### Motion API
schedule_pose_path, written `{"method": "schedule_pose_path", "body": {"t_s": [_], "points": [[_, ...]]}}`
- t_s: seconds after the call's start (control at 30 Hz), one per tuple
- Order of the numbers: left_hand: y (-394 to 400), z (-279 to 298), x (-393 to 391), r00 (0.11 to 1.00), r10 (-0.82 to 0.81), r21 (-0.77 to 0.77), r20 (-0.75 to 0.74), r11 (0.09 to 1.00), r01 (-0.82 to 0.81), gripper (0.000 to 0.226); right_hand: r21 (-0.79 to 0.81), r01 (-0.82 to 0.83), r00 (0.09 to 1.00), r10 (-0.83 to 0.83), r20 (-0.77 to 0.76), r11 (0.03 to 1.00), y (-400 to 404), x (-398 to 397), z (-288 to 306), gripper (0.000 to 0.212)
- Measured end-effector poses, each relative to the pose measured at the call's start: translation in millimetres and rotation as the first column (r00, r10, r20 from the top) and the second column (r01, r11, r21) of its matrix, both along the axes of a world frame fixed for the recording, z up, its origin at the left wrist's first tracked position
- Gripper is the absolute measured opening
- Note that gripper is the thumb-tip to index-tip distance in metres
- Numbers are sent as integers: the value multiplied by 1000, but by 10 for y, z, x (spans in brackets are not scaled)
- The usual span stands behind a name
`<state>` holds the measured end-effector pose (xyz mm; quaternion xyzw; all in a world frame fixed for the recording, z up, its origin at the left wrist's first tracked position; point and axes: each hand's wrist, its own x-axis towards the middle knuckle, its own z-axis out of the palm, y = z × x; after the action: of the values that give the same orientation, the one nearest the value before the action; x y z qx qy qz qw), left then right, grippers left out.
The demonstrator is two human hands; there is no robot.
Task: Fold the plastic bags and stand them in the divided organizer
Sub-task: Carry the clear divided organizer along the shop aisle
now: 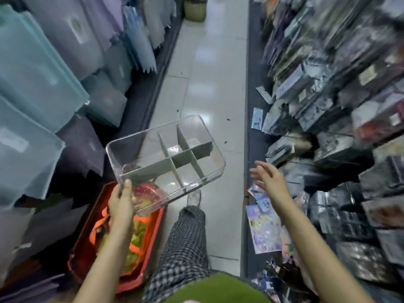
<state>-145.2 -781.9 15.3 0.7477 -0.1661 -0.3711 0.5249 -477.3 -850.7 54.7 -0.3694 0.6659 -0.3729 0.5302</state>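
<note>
1. My left hand gripped the clear rectangular plastic organizer with grey-green dividers by its near-left corner, thumb over the rim. The box hung mid-frame, tilted, over the white tiled aisle floor.
2. My right hand was open, fingers spread, holding nothing, right of centre, apart from the box and near the dark packaged goods on the right-hand shelf.
3. Every compartment I could see was empty. No bag stood in any yet.
4. Lower left: red plastic tray held crumpled orange and green plastic bags, directly under the held corner.
5. Risk: a one-corner grip on a tilted, slick box could let it twist out and drop on the tiles.
6. Risk: the loose-looking dividers might shift if it got knocked.
</note>
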Motion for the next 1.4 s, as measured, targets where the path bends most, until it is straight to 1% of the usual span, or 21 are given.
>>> {"method": "schedule_pose_path", "body": {"t_s": [0.13, 0.2, 0.33, 0.47, 0.6, 0.7, 0.8, 0.93, 1.03, 1.13, 1.2, 1.33, 1.4], "points": [[-1107, -137, 47, 998, -40, -6, -52, 999, 40, 21, -26, 27, 999, -27, -27, 999, -996, -82, -44, 23], [-1703, -171, 110, 996, -87, 2, -29, 996, 88, 23, -24, 36, 998, -38, -58, 999, -1498, -103, -66, 22], [-2845, -73, 196, 989, -145, 54, 22, 988, 144, 34, 5, 62, 994, -62, -91, 998, -2371, -83, -6, 23], [-3881, 56, 226, 986, -158, 68, -48, 985, 161, 46, 32, 72, 993, -69, -92, 997, -3098, -85, 73, 22], [-4861, 102, 183, 985, -147, 62, -90, 986, 153, 36, 53, 122, 990, -117, -84, 991, -3946, -148, 10, 21], [-5655, 27, 161, 987, -125, 73, -98, 989, 132, 26, 64, 128, 989, -122, -87, 990, -4748, -201, -129, 21], [-6541, -33, 155, 987, -90, 60, -135, 993, 99, 31, 57, 126, 990, -122, -77, 990, -5700, -235, -263, 26], [-7742, 33, 89, 991, -47, 67, -122, 996, 55, 30, 42, 113, 992, -111, -57, 993, -7052, -323, -229, 30], [-8622, 199, 43, 996, -28, 52, -82, 998, 33, 27, 15, 74, 996, -73, -51, 997, -8101, -340, -79, 27], [-9472, 369, 42, 995, -34, 51, -89, 998, 39, 16, -11, 29, 999, -30, -42, 1000, -9145, -289, 53, 24], [-10065, 409, 65, 996, -23, 38, -89, 999, 26, 14, -33, 13, 1000, -14, -29, 999, -9864, -245, 86, 22], [-11344, 301, 108, 995, -3, 43, -105, 999, 7, 21, -53, -13, 1000, 12, -26, 998, -11233, -139, 30, 20], [-12065, 225, 122, 995, -12, 47, -101, 999, 17, 18, -59, 6, 1000, -8, -24, 998, -11920, -95, -28, 21]]}}
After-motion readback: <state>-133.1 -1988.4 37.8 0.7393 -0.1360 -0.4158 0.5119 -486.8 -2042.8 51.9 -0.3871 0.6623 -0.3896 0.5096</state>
